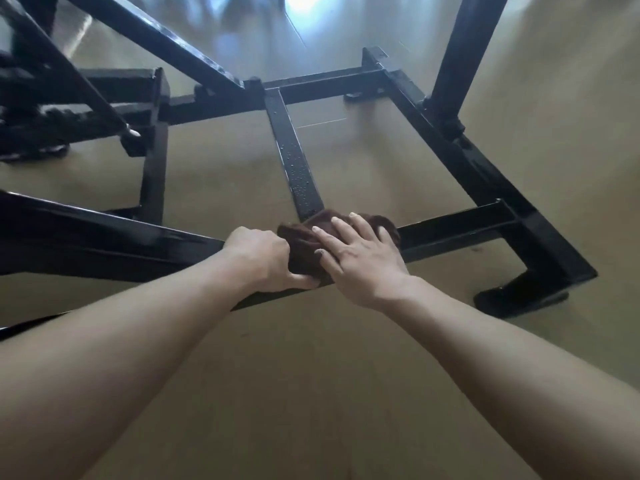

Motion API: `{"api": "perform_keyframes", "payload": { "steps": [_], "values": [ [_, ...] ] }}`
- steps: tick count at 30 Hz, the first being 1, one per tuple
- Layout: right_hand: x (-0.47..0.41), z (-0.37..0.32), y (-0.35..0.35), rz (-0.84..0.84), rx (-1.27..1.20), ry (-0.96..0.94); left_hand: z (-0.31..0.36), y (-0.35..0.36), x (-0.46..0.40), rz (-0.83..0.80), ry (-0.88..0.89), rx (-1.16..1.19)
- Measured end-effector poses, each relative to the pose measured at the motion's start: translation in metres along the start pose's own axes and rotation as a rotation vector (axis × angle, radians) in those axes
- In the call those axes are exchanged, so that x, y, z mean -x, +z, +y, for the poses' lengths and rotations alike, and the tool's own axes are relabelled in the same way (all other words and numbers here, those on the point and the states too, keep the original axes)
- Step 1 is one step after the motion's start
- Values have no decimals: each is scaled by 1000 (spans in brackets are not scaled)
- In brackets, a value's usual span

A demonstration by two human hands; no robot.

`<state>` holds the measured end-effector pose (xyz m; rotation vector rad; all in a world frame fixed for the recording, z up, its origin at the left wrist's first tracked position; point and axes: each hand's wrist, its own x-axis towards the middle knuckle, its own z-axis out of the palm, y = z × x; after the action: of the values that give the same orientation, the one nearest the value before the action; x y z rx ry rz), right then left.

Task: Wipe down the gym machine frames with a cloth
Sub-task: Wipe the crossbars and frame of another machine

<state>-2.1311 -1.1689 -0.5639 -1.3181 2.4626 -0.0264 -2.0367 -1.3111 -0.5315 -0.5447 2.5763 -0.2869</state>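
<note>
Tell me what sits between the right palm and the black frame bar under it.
The dark brown cloth. In the head view the right hand lies flat on it, pressing it onto the frame bar, while the left hand grips the cloth's near edge.

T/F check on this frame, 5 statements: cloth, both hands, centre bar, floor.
1. The cloth is dark brown. True.
2. The right hand lies on the cloth with its fingers spread flat. True.
3. The left hand hangs free, away from the cloth. False: it grips the cloth's near edge at the front crossbar.
4. The centre bar beyond the cloth carries water droplets. True.
5. The cloth lies on the floor beside the frame. False: it sits on the frame, where the centre bar meets the front crossbar.
</note>
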Motion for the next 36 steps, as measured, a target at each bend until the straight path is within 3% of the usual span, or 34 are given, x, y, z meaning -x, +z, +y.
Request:
{"api": "perform_keyframes", "payload": {
  "steps": [4,15,23,27,36],
  "values": [
    [-3,-5,-4,28,32,-7,1,9,8,144,46,-82],
    [-57,1,-3,39,-73,-36,10,29,0,300,-25,-100],
    [-163,-6,-15,133,-183,6,10,36,-5,337,-26,-117],
    [-202,-14,-30,128,-239,61,10,33,-7,282,18,-92],
    [-102,3,-4,74,-356,-113,8,35,-4,378,44,-112]
  ]
}}
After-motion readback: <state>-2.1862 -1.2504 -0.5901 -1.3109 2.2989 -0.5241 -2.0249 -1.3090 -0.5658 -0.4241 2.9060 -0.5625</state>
